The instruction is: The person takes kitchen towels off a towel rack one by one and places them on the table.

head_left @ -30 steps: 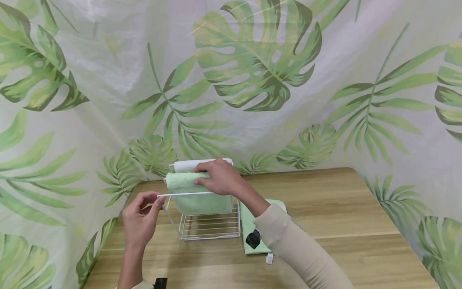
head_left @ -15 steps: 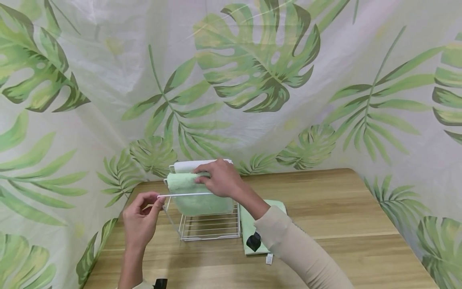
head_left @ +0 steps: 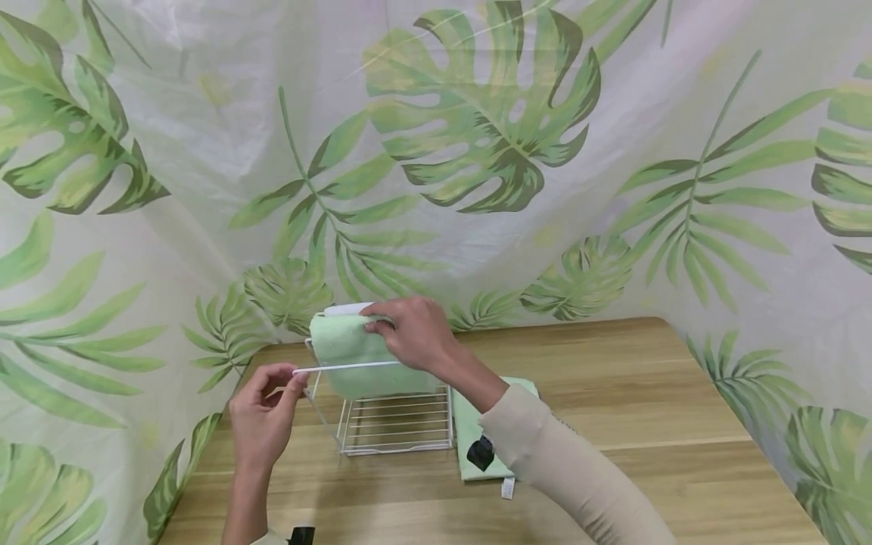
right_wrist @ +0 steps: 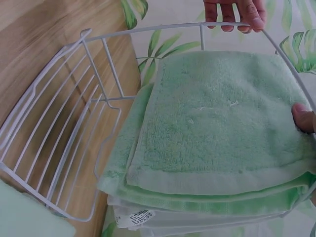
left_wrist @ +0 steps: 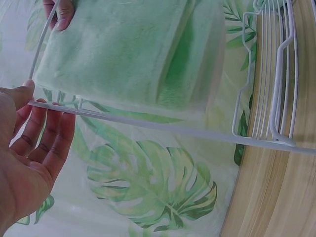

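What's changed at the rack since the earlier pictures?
The green towel in the right hand has shifted slightly up, hiding more of the white towel behind it. The left hand still pinches the rack; the folded towel on the table stayed put.

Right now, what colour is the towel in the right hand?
Light green; the towel shows best in the right wrist view.

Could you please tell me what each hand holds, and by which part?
Left hand: white wire rack, by an upper corner. Right hand: hanging green towel, by its top edge.
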Demonstrator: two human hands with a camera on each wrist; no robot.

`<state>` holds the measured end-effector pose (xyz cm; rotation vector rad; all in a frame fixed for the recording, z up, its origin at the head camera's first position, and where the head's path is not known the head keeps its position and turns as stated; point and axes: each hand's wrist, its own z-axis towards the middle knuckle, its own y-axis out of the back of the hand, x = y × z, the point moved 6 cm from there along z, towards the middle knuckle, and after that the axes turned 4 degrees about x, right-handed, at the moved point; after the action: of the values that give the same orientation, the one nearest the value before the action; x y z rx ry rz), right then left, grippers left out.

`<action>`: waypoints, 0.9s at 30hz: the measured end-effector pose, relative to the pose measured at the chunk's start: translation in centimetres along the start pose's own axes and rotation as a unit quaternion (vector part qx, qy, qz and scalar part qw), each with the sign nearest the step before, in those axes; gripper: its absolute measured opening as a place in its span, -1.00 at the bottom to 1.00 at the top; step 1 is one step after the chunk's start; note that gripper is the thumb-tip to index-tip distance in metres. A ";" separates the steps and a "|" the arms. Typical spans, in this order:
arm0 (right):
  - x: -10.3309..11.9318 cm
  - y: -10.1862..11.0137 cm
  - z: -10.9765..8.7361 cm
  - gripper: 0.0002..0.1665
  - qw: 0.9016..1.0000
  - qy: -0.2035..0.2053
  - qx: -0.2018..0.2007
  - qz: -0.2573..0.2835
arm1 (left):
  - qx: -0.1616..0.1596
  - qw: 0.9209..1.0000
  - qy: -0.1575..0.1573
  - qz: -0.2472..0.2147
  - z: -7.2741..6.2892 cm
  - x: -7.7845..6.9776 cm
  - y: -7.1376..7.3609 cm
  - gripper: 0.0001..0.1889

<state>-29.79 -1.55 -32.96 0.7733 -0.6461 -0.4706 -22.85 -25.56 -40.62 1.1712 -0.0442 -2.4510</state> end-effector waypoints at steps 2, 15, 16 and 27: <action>0.3 0.3 0.3 -0.74 1.000 0.011 -0.004 -0.001 | -0.003 1.000 0.000 -0.007 0.0 0.0 0.1 -0.87; 1.5 3.3 3.3 -0.72 0.999 0.041 0.010 -0.014 | -0.002 1.000 0.008 -0.006 0.3 0.0 0.2 -0.87; 1.5 3.6 3.5 -0.72 0.999 0.041 0.008 -0.014 | -0.002 1.000 0.009 -0.006 0.3 0.0 0.2 -0.87; 2.6 6.6 5.2 -0.74 0.999 0.043 -0.031 -0.005 | 0.005 1.000 0.013 0.008 0.2 0.1 0.2 -0.89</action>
<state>-30.51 -1.49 -24.16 0.7340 -0.5455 -0.4615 -22.95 -25.84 -40.56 1.2018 -0.0573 -2.4237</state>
